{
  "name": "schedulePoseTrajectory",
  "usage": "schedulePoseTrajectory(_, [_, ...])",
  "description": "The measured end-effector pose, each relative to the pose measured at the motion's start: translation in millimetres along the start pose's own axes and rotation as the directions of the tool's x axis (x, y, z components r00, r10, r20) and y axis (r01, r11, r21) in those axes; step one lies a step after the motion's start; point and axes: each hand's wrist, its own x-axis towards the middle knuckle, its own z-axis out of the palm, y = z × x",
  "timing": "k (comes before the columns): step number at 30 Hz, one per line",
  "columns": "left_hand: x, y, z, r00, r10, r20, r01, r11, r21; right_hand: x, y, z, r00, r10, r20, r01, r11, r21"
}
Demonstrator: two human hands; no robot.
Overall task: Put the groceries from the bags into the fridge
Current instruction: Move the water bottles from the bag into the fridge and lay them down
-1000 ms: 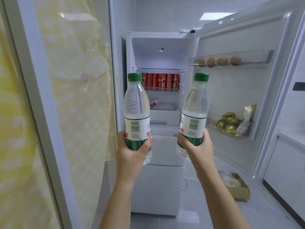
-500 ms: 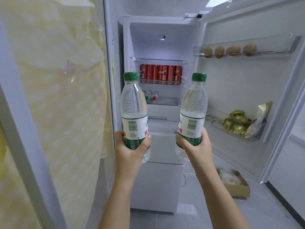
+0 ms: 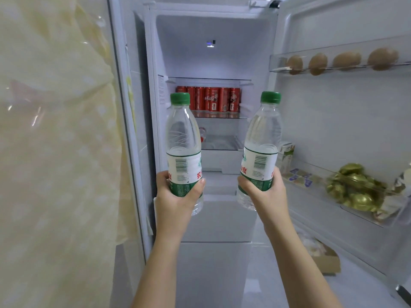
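I hold two clear water bottles with green caps upright in front of the open fridge [image 3: 213,25]. My left hand [image 3: 175,196] grips the left water bottle [image 3: 183,138] around its lower label. My right hand [image 3: 266,194] grips the right water bottle [image 3: 263,138] the same way. Both bottles are level with the fridge's middle shelves, just outside the opening. A row of red cans [image 3: 211,101] stands on a glass shelf inside. Below it lies a small bottle with a red cap [image 3: 202,134], mostly hidden by the left bottle.
The open fridge door [image 3: 333,121] stands at the right; its upper rack holds several brown eggs [image 3: 342,60], its lower rack gold-wrapped sweets [image 3: 355,190] and small cartons. A cardboard box [image 3: 322,256] lies on the floor. A glass pane with yellow fabric [image 3: 55,152] fills the left.
I have stepped closer to the fridge, which now looks larger. Both bottles stay upright in my hands at about the same height.
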Motion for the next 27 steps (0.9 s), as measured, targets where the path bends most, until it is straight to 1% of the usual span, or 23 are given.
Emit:
schedulePoseTrajectory(6, [60, -28, 9, 0.999, -0.003, 0.041, 0.003, 1.0, -0.01, 46, 29, 36, 1.0, 0.0, -0.021, -0.001, 1.0, -0.019])
schedulePoseTrajectory(12, [101, -60, 16, 0.997, -0.025, 0.078, 0.026, 1.0, -0.007, 77, 61, 62, 0.999, 0.034, -0.031, -0.034, 0.999, -0.024])
schedulePoseTrajectory(16, [122, -78, 25, 0.995, -0.06, 0.074, 0.06, 0.998, -0.003, 97, 79, 71, 0.997, 0.065, -0.046, -0.067, 0.996, -0.05])
schedulePoseTrajectory(23, [151, -107, 44, 0.99, -0.116, 0.074, 0.113, 0.993, 0.04, 130, 120, 82, 0.99, 0.129, -0.066, -0.132, 0.99, -0.044])
schedulePoseTrajectory(27, [173, -131, 62, 0.987, -0.148, 0.066, 0.145, 0.988, 0.058, 157, 145, 87, 0.988, 0.148, -0.048, -0.149, 0.988, -0.028])
